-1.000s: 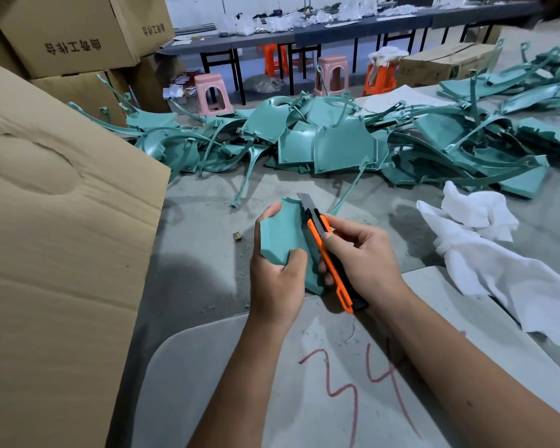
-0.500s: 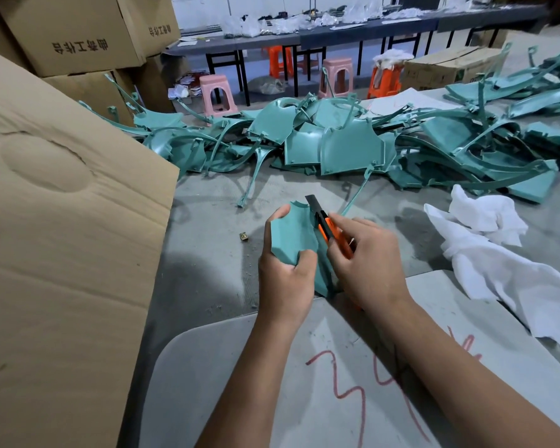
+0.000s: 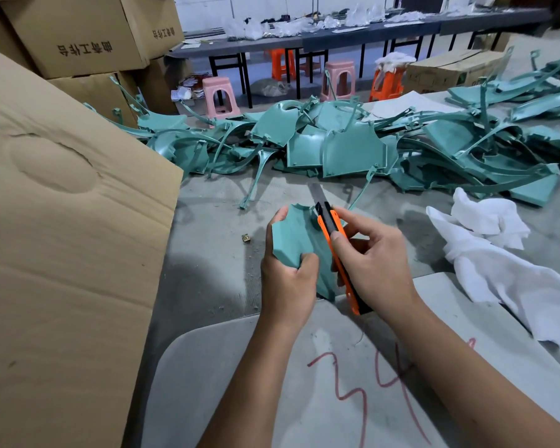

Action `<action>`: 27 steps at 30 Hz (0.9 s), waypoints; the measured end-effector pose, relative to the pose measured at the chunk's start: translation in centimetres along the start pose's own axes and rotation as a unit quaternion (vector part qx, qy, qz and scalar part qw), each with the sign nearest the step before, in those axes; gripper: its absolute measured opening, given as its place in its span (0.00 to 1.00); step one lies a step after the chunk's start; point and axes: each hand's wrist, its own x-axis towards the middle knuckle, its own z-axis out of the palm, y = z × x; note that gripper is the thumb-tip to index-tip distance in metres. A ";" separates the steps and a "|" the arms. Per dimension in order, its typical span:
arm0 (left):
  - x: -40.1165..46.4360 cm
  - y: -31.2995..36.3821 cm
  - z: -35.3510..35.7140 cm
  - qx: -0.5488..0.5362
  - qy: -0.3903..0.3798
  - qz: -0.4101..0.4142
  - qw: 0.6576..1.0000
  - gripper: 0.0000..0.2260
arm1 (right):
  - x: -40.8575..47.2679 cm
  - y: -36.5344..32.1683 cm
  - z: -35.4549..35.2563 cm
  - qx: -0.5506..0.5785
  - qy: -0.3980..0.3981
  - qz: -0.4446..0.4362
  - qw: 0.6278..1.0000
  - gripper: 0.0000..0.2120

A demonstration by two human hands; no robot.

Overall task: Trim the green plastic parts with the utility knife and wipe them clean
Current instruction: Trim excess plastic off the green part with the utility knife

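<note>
My left hand grips a small curved green plastic part above the grey table, thumb on its lower edge and fingers round its left side. My right hand holds an orange and black utility knife along the part's right edge. The steel blade sticks out past the top of the part, pointing away from me. A big heap of green plastic parts lies across the far side of the table. White cloths lie crumpled to the right of my hands.
A large cardboard sheet leans at the left, with stacked boxes behind it. A pale board marked with red numbers lies under my forearms. A small brass piece sits on the table. Stools and a long bench stand behind.
The knife has slid forward along the part's right edge, so its blade now reaches beyond the top. Both hands keep their grip.
</note>
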 end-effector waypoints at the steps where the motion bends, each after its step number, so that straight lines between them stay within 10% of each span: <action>1: -0.1 0.1 0.0 0.006 -0.003 -0.003 1.000 0.33 | 0.0 0.1 0.2 -0.023 -0.001 -0.003 1.000 0.18; 7: -0.1 -0.1 0.2 0.022 0.002 -0.022 1.000 0.11 | 0.0 0.3 0.9 -0.079 -0.018 0.015 0.997 0.19; 27: -0.1 -0.4 0.3 0.057 0.022 -0.003 0.998 0.06 | 0.0 0.2 0.5 -0.174 0.014 -0.012 0.985 0.19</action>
